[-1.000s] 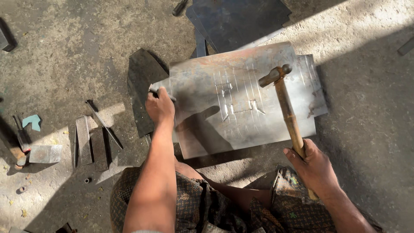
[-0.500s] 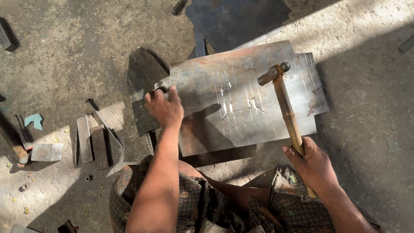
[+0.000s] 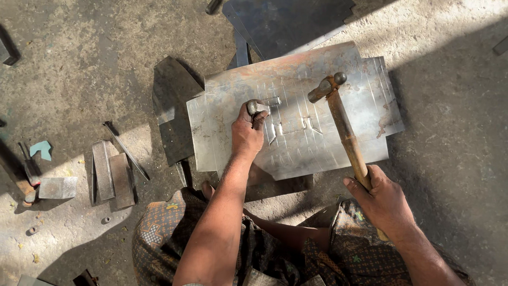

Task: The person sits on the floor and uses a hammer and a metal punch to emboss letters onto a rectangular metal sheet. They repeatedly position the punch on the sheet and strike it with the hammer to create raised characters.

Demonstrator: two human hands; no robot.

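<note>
At the bottom of the frame, the person is sitting low on the ground, patterned cloth (image 3: 275, 254) covering the knees, both forearms reaching upward into the picture.

The right hand (image 3: 383, 204), lower right, is wrapping closed around the end of a wooden-handled hammer (image 3: 344, 130). Gripping far back on the handle is leaving the long shaft free, and the metal head is hanging just above the sheet, tilted toward the centre.

The left hand (image 3: 247, 135), in the middle of the frame, is closing around a short metal punch or chisel (image 3: 260, 106), holding its tip against the sheet metal (image 3: 323, 153). The fingers are staying low on the tool, leaving its struck end exposed toward the hammer head.

The sheet is lying flat on the concrete floor (image 3: 79, 63) at centre, directly before the knees, within reach of both hands. Rows of short stamped marks are showing beside the punch, to its right.

At the left, several flat metal bars (image 3: 114, 177), a thin rod (image 3: 126, 151) and a small block (image 3: 57, 187) are lying in a loose group, near the sitter's side.

Further off, at top centre, a darker metal sheet (image 3: 291, 21) is lying partly under the worked one.
</note>
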